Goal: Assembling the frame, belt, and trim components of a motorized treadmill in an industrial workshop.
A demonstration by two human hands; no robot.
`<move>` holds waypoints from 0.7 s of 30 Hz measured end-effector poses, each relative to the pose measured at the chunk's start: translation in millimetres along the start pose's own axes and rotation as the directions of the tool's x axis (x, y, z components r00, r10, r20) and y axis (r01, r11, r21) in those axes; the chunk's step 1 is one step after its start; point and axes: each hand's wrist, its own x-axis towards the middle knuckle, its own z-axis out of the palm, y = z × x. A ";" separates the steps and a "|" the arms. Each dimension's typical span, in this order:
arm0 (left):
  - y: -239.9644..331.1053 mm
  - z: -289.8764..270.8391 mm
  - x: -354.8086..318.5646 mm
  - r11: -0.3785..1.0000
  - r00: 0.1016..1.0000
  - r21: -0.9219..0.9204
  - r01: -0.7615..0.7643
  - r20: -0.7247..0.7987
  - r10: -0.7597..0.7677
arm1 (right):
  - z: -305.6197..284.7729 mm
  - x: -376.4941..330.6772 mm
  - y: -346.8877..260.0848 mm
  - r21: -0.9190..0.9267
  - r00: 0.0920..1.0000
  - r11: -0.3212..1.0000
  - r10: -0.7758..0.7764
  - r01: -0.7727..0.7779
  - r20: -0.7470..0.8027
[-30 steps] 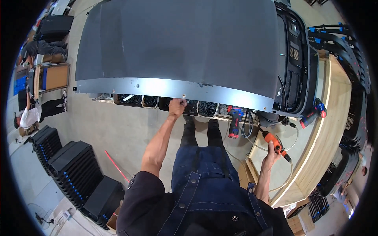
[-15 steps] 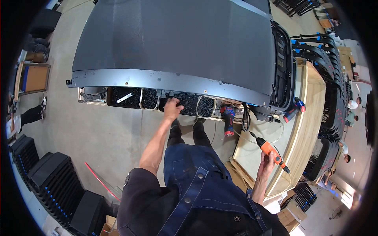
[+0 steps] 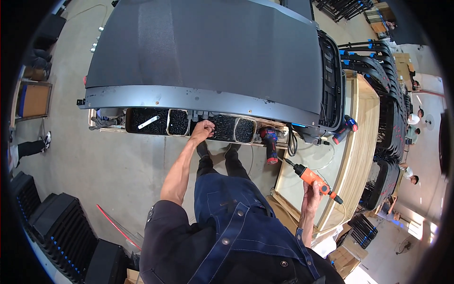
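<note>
My left hand (image 3: 203,131) is over a bin of small black screw-like parts (image 3: 223,128), fingertips bent together; whatever lies between them is too small to make out. Wrapped in my right hand (image 3: 312,195) is an orange power screwdriver (image 3: 310,177), its dark bit pointing up and to the left. Just beyond the bins, a large dark grey panel (image 3: 213,52) with a lighter metal front rail (image 3: 184,97) spans the bench. A silver wrench (image 3: 148,122) lies on the black parts in the leftmost bin.
Right of the bins hangs a blue-and-black cordless drill (image 3: 270,144); another cordless drill (image 3: 345,130) lies by a wooden crate (image 3: 352,156). Black frames (image 3: 385,118) are stacked at the right, black seat-like parts (image 3: 66,227) at lower left. Other people stand in the distance.
My left hand has shifted slightly at the bin and its fingers have drawn closer together. The screwdriver in my right hand has moved a little left. The whole view has shifted slightly.
</note>
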 end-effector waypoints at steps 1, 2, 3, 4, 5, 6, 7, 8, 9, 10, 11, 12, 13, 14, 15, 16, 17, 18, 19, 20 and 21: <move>5.4 -3.8 -2.4 1.000 1.000 0.003 -0.001 0.005 0.000 | -0.8 -1.1 -1.7 0.002 1.000 1.000 -0.002 0.002 -0.005; 11.0 -9.5 -5.2 0.985 0.996 -0.161 0.064 0.076 -0.052 | -1.5 -1.9 -3.9 0.013 1.000 1.000 -0.015 0.015 0.022; 13.8 -16.3 -7.9 0.938 0.985 -0.318 0.136 0.149 -0.092 | 1.1 -2.7 -7.0 0.024 0.998 0.999 -0.027 0.025 0.053; 15.9 -20.8 -11.4 0.903 0.978 -0.403 0.152 0.192 -0.079 | 2.9 -4.5 -11.6 0.008 0.997 1.000 -0.029 0.028 0.066; 17.5 -22.7 -15.0 0.904 0.979 -0.400 0.150 0.189 -0.078 | 5.2 -7.4 -15.5 0.012 0.997 1.000 -0.028 0.027 0.067; 20.8 -22.1 -17.8 0.897 0.978 -0.419 0.140 0.199 -0.060 | 11.3 -12.0 -23.2 0.023 0.995 0.998 -0.057 0.055 0.085; 22.5 -21.5 -21.1 0.889 0.977 -0.439 0.131 0.207 -0.042 | 16.1 -15.6 -31.0 0.032 0.991 0.996 -0.085 0.082 0.104; 24.0 -22.5 -26.0 0.881 0.972 -0.459 0.111 0.236 0.000 | 19.4 -18.8 -38.0 0.031 0.988 0.995 -0.098 0.095 0.119; 27.0 -20.8 -30.0 0.884 0.971 -0.455 0.110 0.237 0.002 | 22.8 -23.3 -43.9 0.043 0.988 0.993 -0.118 0.114 0.103; 30.6 -17.4 -33.1 0.878 0.982 -0.461 0.128 0.184 -0.047 | 25.2 -24.4 -50.0 0.098 0.987 0.987 -0.136 0.127 0.090; 34.0 -13.6 -37.1 0.873 0.987 -0.467 0.144 0.128 -0.095 | 26.6 -22.5 -54.2 0.154 0.985 0.978 -0.153 0.140 0.075; 40.1 -6.4 -40.5 0.906 0.993 -0.412 0.096 0.108 -0.056 | 24.3 -20.0 -55.8 0.246 0.990 0.960 -0.142 0.134 0.012; 39.9 -2.5 -46.3 0.905 0.995 -0.419 0.080 0.092 -0.045 | 43.6 -18.6 -63.1 0.367 0.985 0.922 -0.157 0.122 0.066; 40.3 1.5 -51.8 0.909 0.996 -0.413 0.053 0.082 -0.021 | 61.5 -17.9 -67.6 0.422 0.989 0.899 -0.145 0.120 0.028; 38.4 5.2 -56.5 0.912 0.998 -0.409 0.024 0.070 0.005 | 76.1 -15.2 -69.9 0.475 0.991 0.872 -0.131 0.118 -0.005; 44.7 13.3 -63.8 0.915 0.998 -0.404 0.026 0.066 0.000 | 81.5 -9.8 -67.1 0.565 0.989 0.821 -0.132 0.076 0.059; 51.4 21.1 -71.0 0.907 0.996 -0.421 0.010 0.083 0.027 | 87.0 -6.5 -64.8 0.625 0.993 0.780 -0.095 0.031 0.068; 64.4 33.4 -81.7 0.886 0.991 -0.464 -0.012 0.113 0.072 | 94.1 -6.4 -64.1 0.616 0.993 0.788 -0.081 0.010 0.087; 81.4 47.1 -95.1 0.862 0.983 -0.506 -0.029 0.143 0.117 | 102.1 -7.2 -64.0 0.607 0.992 0.795 -0.067 -0.010 0.105; 95.6 57.1 -107.6 0.851 0.970 -0.524 -0.033 0.187 0.153 | 109.3 -9.4 -62.1 0.558 0.989 0.830 -0.087 0.005 0.121; 102.3 63.5 -116.6 0.843 0.947 -0.538 -0.016 0.262 0.185 | 120.5 -10.7 -59.6 0.531 0.990 0.847 -0.078 0.004 0.117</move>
